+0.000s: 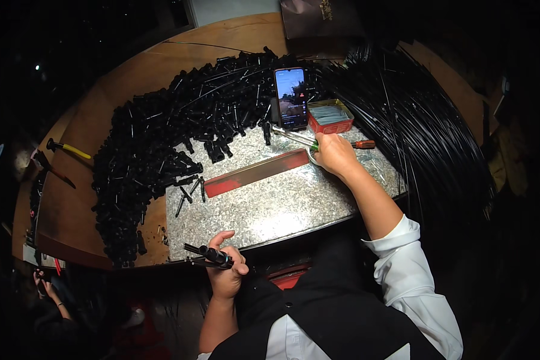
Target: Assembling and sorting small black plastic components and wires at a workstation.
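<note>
My left hand, near the front edge of the table, is closed around a black tubular part with thin black rods sticking out to the left. My right hand reaches across the stone slab, fingers curled together beside a red tin of thin pale metal pieces. What these fingers hold is hidden. Slim metal tools with a bit of green lie at the fingertips, and an orange-handled tool shows behind the hand. Just left of it rests a long red-edged metal bar.
A big heap of black tubular parts curves over the left and back. Long black rods pile up at right. A lit phone stands upright behind the speckled slab. Yellow-handled pliers are at far left; another person's hands show lower left.
</note>
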### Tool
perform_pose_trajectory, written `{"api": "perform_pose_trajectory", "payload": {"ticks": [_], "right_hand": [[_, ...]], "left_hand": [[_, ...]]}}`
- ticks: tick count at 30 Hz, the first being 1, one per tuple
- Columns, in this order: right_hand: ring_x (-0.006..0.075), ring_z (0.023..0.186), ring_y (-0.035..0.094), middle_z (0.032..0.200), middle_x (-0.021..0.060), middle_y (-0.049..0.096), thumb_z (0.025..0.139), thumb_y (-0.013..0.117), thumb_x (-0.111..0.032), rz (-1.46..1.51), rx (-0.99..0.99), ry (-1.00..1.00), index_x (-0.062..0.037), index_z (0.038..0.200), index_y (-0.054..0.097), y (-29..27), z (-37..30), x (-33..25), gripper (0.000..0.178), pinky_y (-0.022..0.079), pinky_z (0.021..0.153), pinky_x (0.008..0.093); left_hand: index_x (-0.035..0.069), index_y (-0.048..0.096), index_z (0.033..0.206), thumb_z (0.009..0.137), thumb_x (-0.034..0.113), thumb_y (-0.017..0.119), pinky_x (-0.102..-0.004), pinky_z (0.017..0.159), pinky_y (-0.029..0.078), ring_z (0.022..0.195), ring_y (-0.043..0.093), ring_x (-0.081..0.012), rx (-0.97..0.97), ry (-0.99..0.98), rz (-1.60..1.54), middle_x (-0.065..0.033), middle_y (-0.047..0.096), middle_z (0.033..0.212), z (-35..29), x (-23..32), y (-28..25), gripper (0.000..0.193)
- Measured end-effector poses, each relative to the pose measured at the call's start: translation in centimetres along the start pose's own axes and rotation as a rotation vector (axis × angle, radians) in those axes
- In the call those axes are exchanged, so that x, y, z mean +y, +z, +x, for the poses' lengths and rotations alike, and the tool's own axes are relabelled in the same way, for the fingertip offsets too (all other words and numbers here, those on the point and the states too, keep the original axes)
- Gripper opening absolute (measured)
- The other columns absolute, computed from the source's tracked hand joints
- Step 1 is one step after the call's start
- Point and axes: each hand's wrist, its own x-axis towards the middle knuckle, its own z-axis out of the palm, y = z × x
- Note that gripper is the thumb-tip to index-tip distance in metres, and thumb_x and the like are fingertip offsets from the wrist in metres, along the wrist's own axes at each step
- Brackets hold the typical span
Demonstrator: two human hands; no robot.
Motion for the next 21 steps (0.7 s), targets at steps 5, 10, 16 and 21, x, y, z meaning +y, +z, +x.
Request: {"api": "perform_pose_trajectory", "payload": {"ticks": [5, 10, 16, 21], "right_hand": [[0.0382, 0.083, 0.062, 0.081, 0.0200, 0.065, 0.072, 0.060, -0.011, 0.090, 0.066, 0.044, 0.0001, 0.086, 0.061, -0.9, -0.7, -0.4, 0.018, 0.048, 0.074, 0.0469], [0.0235, 0.067, 0.059, 0.073, 0.0087, 0.061, 0.079, 0.060, -0.012, 0.555, 0.014, -0.031, -0.0024, 0.087, 0.057, -0.8, -2.9, -2.5, 0.012, 0.045, 0.061, 0.0374], [0.0043, 0.063, 0.047, 0.072, -0.0018, 0.052, 0.086, 0.060, -0.011, 1.555, -0.357, -0.133, -0.0025, 0.091, 0.058, -0.3, -10.8, -8.6, 0.010, 0.038, 0.057, 0.0200], [0.0110, 0.066, 0.051, 0.076, 0.0058, 0.055, 0.085, 0.059, -0.004, 1.583, -0.460, -0.185, 0.0012, 0.092, 0.057, 0.8, -13.6, -10.1, 0.009, 0.042, 0.061, 0.0250]], "left_hand": [[-0.006, 0.037, 0.121, 0.061, 0.006, 0.081, -0.0186, 0.051, 0.038, 0.051, 0.044, -0.0063, 0.028, -0.023, -0.004, 0.0035, 0.046, 0.056, -0.1, 0.0, 0.5, 0.076], [-0.006, 0.037, 0.122, 0.060, 0.014, 0.085, -0.0179, 0.051, 0.037, 0.052, 0.044, -0.0056, 0.038, -0.036, 0.010, 0.0042, 0.045, 0.056, 0.0, -0.1, 0.8, 0.081], [-0.003, 0.033, 0.126, 0.059, 0.034, 0.085, -0.0206, 0.047, 0.035, 0.048, 0.041, -0.0066, -0.015, -0.064, 0.092, 0.0034, 0.042, 0.056, 0.5, 0.1, 1.7, 0.092], [-0.006, 0.036, 0.125, 0.054, 0.042, 0.082, -0.0143, 0.053, 0.028, 0.052, 0.036, 0.0006, -0.003, -0.096, 0.085, 0.0103, 0.038, 0.055, 0.5, 1.0, 2.9, 0.097]]}}
